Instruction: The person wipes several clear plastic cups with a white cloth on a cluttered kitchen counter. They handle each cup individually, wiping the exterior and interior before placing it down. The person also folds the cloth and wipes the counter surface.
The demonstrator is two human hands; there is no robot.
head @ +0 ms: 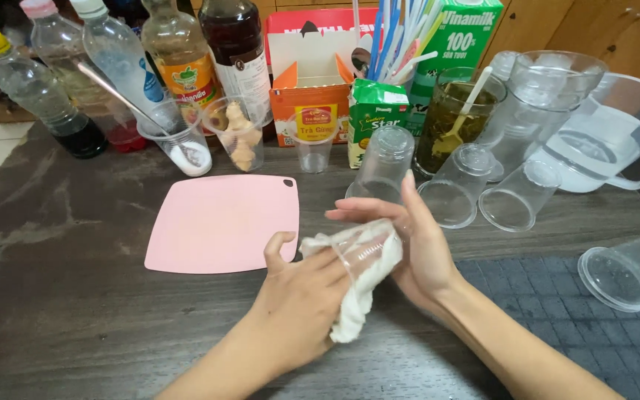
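While the left hand [301,296] is pressing a white cloth [361,285] into a clear cup [364,248], its fingers are curling around cloth and cup together, the thumb lifting free toward the pink board [220,222]. The right hand [416,248] is cradling the cup from the far side, its fingers stretching out flat along the cup's wall rather than clenching. The cup is lying sideways between both palms, just above the dark table [61,296]. Just beyond the right fingertips, an upturned cup [385,164] is standing, and two more cups [483,192] are lying tipped beside it, with a stack of cups [535,104] and a clear jug [616,133] farther off. Right of the right wrist, another cup [627,270] is lying on a grey mat [557,296]. Past the board, bottles [120,67], a cup of ginger [238,133], an orange box [312,96] and cartons [375,118] are crowding the back edge.
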